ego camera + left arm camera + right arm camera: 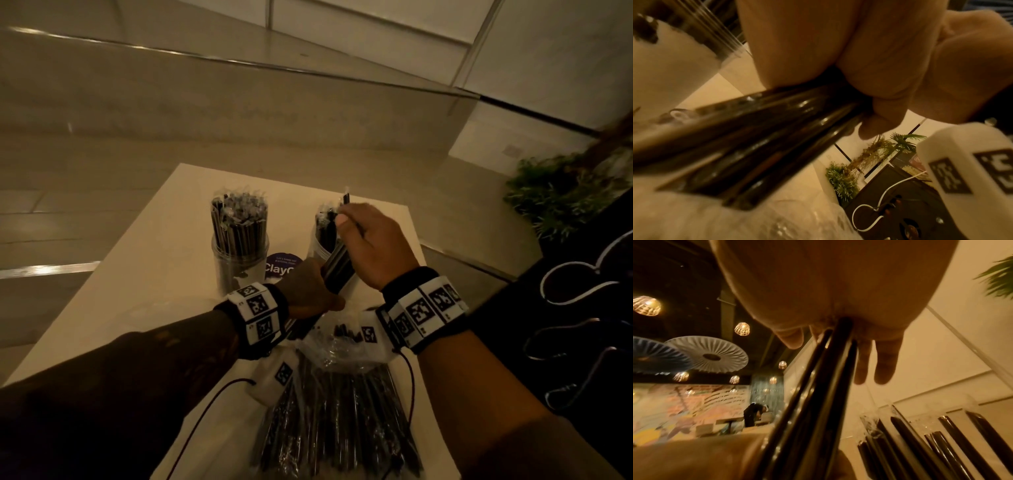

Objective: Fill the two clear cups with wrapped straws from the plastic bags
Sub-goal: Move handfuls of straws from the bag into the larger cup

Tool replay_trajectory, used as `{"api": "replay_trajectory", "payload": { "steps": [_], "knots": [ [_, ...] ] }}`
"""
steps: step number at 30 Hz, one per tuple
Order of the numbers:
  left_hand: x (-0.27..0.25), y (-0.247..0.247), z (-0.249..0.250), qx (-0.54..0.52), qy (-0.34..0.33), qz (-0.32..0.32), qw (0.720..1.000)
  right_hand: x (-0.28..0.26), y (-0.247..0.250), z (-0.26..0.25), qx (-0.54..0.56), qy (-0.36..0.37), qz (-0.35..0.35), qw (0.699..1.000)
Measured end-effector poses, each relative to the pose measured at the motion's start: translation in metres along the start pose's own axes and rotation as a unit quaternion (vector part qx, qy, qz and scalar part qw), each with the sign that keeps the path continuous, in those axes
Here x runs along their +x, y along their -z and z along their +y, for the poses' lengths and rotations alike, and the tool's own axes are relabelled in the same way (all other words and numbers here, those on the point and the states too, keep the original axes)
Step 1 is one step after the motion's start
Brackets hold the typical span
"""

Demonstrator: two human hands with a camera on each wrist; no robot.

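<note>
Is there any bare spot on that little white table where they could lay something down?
Yes: the table's left side, beside the full cup, is bare, as is the far strip behind both cups. The middle and near edge are crowded: both hands, the second cup, a purple sticker, and the bag of straws.

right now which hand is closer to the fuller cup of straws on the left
Left. The left hand grips a bundle of straws just right of and nearer the camera than the fuller cup. The right hand is further right, in front of the other cup.
</note>
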State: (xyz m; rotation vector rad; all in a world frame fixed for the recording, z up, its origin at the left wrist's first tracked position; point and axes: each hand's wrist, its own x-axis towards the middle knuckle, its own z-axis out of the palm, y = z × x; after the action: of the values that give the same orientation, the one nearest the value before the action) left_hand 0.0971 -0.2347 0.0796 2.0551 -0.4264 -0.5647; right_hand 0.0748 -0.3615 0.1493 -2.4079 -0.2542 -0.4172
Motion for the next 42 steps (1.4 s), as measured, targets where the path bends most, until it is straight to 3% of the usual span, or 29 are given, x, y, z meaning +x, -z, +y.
{"api": "replay_trajectory", "payload": {
  "steps": [2,6,9,11,14,17,22,25,30,34,37,39,42],
  "knots": [
    [0.002,0.0,0.002,-0.025,-0.005,-0.004,1.0,0.001,-0.001,-0.003,0.029,-0.001,0.052,0.998],
    [-0.003,-0.006,0.006,-0.073,-0.022,-0.006,0.997,0.003,0.005,-0.007,0.093,-0.061,0.051,0.992],
    [-0.003,-0.007,0.012,-0.075,-0.057,0.005,0.996,-0.005,0.007,-0.004,0.25,-0.173,0.147,0.941],
    [0.001,-0.007,0.016,-0.057,-0.086,0.009,0.995,-0.014,-0.004,-0.001,0.343,-0.233,0.137,0.899],
    [0.006,-0.013,0.018,0.013,-0.156,0.012,0.988,-0.024,-0.026,-0.002,0.309,-0.269,0.138,0.902],
    [0.012,-0.01,0.006,0.088,-0.184,0.05,0.978,-0.02,-0.018,-0.006,0.3,-0.263,0.177,0.9],
    [0.013,0.003,-0.008,0.178,-0.164,0.094,0.966,0.014,0.041,-0.012,0.258,-0.182,0.322,0.893],
    [0.021,0.002,-0.006,0.192,-0.139,0.114,0.965,0.041,0.047,-0.009,0.253,-0.148,0.37,0.882],
    [0.031,0.001,0.0,0.17,-0.117,0.125,0.971,0.056,-0.008,0.015,0.238,-0.211,0.308,0.897],
    [0.036,0.003,0.003,0.112,-0.125,0.136,0.976,0.041,-0.051,0.044,0.14,-0.274,0.172,0.936],
    [0.038,0.005,0.001,0.111,-0.116,0.136,0.978,0.038,-0.058,0.058,0.049,-0.279,0.076,0.956],
    [0.038,0.007,-0.002,0.133,-0.116,0.135,0.975,0.041,-0.056,0.064,-0.002,-0.275,0.065,0.959],
    [0.037,0.007,-0.003,0.148,-0.133,0.136,0.971,0.041,-0.045,0.064,-0.028,-0.248,0.102,0.963]
  ]
}}
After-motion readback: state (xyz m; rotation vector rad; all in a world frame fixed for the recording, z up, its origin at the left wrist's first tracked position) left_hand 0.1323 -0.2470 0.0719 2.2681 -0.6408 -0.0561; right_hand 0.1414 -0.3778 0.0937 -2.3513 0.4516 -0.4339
